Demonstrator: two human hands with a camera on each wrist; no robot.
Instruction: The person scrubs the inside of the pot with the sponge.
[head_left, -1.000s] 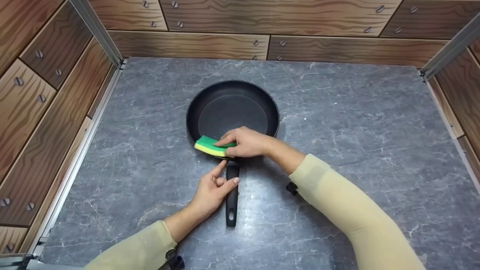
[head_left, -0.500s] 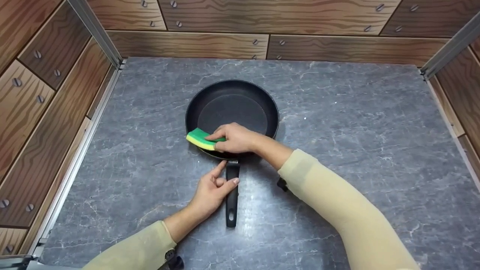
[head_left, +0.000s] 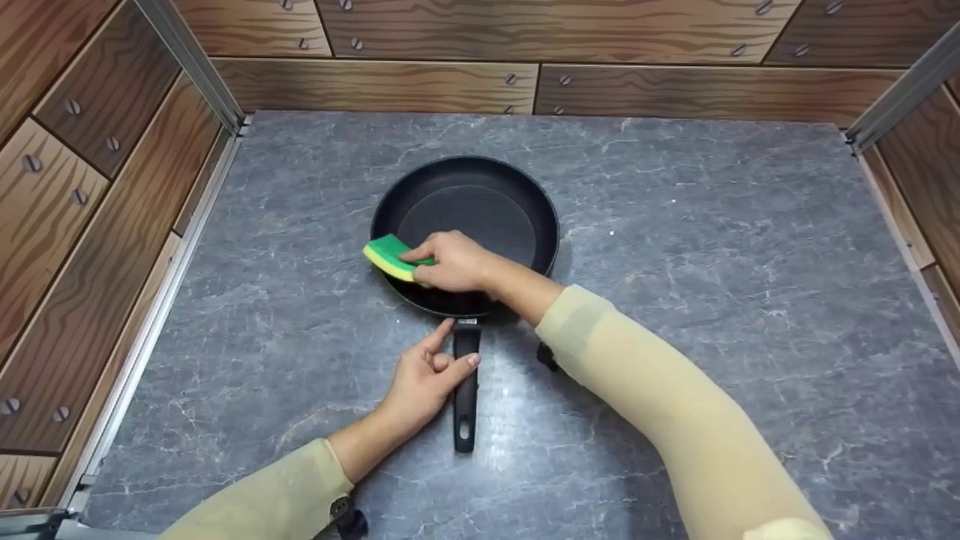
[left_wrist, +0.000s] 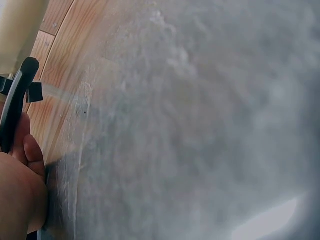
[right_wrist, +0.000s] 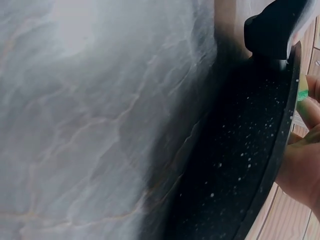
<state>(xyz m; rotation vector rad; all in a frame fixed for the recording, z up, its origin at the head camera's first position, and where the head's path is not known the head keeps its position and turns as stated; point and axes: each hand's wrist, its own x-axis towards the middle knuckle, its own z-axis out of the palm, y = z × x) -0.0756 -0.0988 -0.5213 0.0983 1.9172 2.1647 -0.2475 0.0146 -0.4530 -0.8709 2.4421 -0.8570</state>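
Observation:
A black frying pan [head_left: 495,202] lies on the grey marbled surface, its handle [head_left: 465,397] pointing toward me. My left hand [head_left: 421,379] holds the handle from the left, thumb on top and index finger stretched to where it meets the pan. In the left wrist view that hand [left_wrist: 22,185] shows at the lower left beside the handle's end. Over the pan's left wall, my right hand [head_left: 454,262] grips a green and yellow sponge [head_left: 390,251], which overlaps the rim. The right wrist view shows the pan's speckled outer side [right_wrist: 240,150], with only a sliver of sponge [right_wrist: 303,92] visible.
Wood-patterned panels [head_left: 427,86] stand along the back and both sides of the marbled surface [head_left: 712,247]. Metal rails [head_left: 191,67] mark the corners. Small white specks lie right of the pan.
My right hand has slid the sponge left and away from me along the pan's rim, from near the handle to the left side. The left hand keeps its place on the handle.

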